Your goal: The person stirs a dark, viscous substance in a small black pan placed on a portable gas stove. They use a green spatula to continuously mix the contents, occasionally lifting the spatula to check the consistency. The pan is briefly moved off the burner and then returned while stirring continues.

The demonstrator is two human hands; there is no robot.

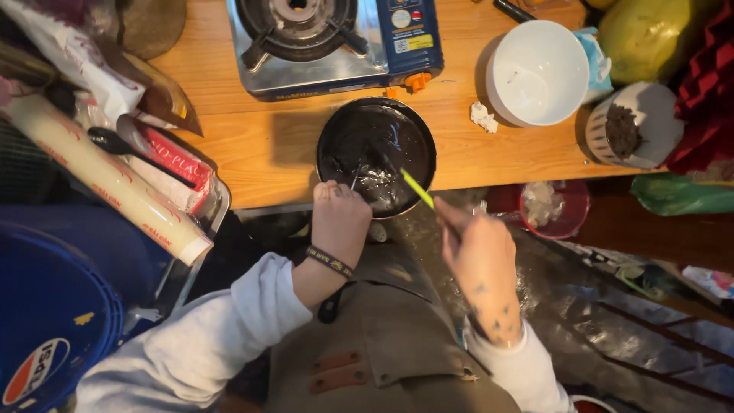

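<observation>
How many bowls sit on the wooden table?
2: a dark bowl at the table's near edge by both hands, and a white bowl further right. Others may lie out of view.

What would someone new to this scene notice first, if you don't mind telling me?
Most likely the black pan of dark, glossy mixture at the near edge of the wooden table, with the left hand at its rim and the right hand holding a yellow-green stick into it. Behind it sits a portable gas stove, and to the right an empty white bowl.
</observation>
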